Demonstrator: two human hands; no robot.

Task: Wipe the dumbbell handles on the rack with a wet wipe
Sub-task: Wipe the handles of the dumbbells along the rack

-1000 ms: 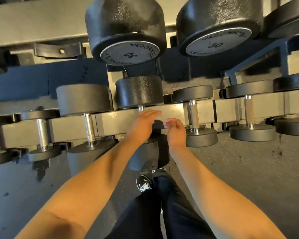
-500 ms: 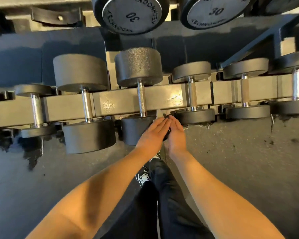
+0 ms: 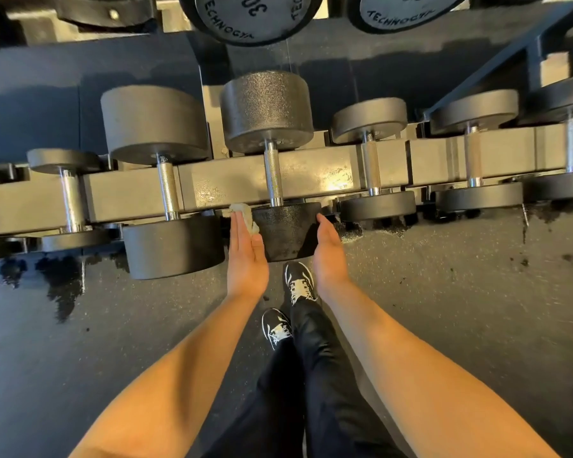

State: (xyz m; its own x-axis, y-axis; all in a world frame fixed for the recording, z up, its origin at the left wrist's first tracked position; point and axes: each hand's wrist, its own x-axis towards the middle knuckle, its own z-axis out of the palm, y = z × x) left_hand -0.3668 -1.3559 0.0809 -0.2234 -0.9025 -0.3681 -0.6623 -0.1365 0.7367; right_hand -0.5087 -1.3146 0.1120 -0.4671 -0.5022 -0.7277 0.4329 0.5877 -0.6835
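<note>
Bare forearms, dark trousers and patterned trainers are seen from above.

No sleeves are worn below the elbow: both forearms are uncovered down to the left hand (image 3: 247, 259) and the right hand (image 3: 328, 256). No watch, ring or band is seen at the wrists. The legs are clad in plain black trousers (image 3: 311, 385), and black trainers (image 3: 299, 281) with white lacing and markings are worn.

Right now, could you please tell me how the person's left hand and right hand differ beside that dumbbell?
The left hand has a crumpled off-white wet wipe under its fingers; the right hand holds nothing. The left hand lies against the left side of the black round near head of the centre dumbbell, the right hand against its right side. Both are open and flat, fingers pointing toward the rack.
</note>
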